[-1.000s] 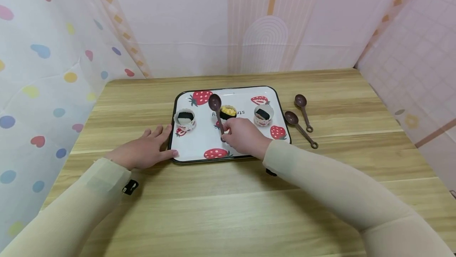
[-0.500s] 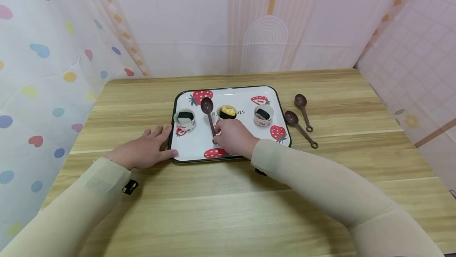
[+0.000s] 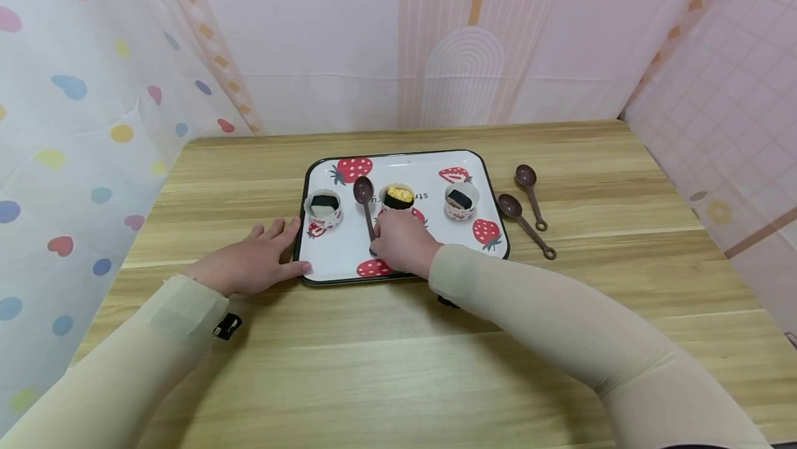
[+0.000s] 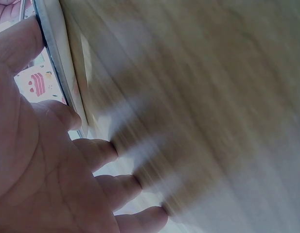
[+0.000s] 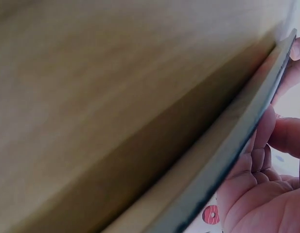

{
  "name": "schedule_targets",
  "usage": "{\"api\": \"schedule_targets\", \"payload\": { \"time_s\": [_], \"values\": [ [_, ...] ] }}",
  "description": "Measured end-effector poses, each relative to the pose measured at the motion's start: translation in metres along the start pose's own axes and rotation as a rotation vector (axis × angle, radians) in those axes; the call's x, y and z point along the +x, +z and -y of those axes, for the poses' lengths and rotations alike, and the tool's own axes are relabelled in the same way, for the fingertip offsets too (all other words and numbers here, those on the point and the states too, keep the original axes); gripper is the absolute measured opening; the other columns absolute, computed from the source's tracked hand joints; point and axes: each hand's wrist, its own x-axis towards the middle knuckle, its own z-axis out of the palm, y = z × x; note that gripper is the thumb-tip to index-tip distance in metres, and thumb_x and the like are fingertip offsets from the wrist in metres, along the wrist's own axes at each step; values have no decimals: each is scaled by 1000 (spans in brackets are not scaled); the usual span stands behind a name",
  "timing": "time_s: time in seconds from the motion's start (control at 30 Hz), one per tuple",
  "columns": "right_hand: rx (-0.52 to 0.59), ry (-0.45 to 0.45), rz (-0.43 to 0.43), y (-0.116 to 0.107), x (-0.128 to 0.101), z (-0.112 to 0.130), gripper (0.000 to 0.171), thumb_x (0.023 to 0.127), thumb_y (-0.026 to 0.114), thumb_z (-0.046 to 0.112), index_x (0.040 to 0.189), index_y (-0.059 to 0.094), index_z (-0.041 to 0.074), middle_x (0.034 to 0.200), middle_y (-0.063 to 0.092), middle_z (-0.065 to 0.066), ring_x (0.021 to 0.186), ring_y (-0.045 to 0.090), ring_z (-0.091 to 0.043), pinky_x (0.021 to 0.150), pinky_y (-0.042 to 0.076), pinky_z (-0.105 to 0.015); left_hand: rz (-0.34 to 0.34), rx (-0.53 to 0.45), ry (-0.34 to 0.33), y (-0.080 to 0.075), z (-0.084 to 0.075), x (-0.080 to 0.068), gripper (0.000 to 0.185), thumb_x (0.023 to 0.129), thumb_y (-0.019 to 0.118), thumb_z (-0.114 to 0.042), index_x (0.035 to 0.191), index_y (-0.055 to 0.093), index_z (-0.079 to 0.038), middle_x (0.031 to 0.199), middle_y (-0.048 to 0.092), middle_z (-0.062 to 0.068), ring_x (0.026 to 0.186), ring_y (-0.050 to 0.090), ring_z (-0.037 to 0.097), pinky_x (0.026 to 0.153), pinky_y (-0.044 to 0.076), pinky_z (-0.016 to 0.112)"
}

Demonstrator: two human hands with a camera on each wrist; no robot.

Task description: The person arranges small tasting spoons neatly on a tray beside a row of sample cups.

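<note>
My right hand (image 3: 405, 243) pinches the handle end of a brown spoon (image 3: 364, 190) over the white strawberry-patterned tray (image 3: 339, 259). Its bowl points away from me, between the left and middle cups. In the right wrist view, curled fingers (image 5: 259, 160) show behind the tray rim. My left hand (image 3: 252, 266) lies spread at the tray's left edge, thumb over the rim. Three paper cups hold sushi-like pieces: a black-and-white one in the left cup (image 3: 325, 219), a yellow-topped one (image 3: 399, 196) in the middle, and a black-banded one in the right cup (image 3: 459, 212).
Two more brown spoons lie on the wooden table (image 3: 373, 366) right of the tray: a nearer spoon (image 3: 510, 206) close to its edge and a farther spoon (image 3: 526, 176). A patterned curtain (image 3: 311, 34) stands behind the table, with others at both sides.
My right hand has moved left and slightly toward me with the spoon, whose bowl went from beside the middle cup to the gap between two cups. The left hand has stayed put.
</note>
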Motion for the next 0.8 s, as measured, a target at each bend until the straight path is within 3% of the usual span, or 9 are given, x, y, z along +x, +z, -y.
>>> {"api": "schedule_targets", "payload": {
  "time_s": [0.43, 0.8],
  "values": [
    [-45, 42, 33, 1, 2, 9, 18, 101, 71, 23, 89, 76, 10, 75, 71, -1, 68, 65, -15, 66, 52, -25, 1, 9, -5, 0, -1, -1, 109, 98, 45, -79, 170, 7, -6, 171, 8, 36, 151, 9, 69, 112, 32, 80],
    [-102, 52, 44, 3, 4, 11, 19, 102, 71, 26, 97, 77, 9, 83, 71, -2, 76, 67, -17, 76, 57, -27, -6, 3, 10, 0, -1, -1, 108, 98, 45, -78, 170, 6, -6, 171, 8, 36, 150, 9, 70, 112, 31, 81]
  ]
}}
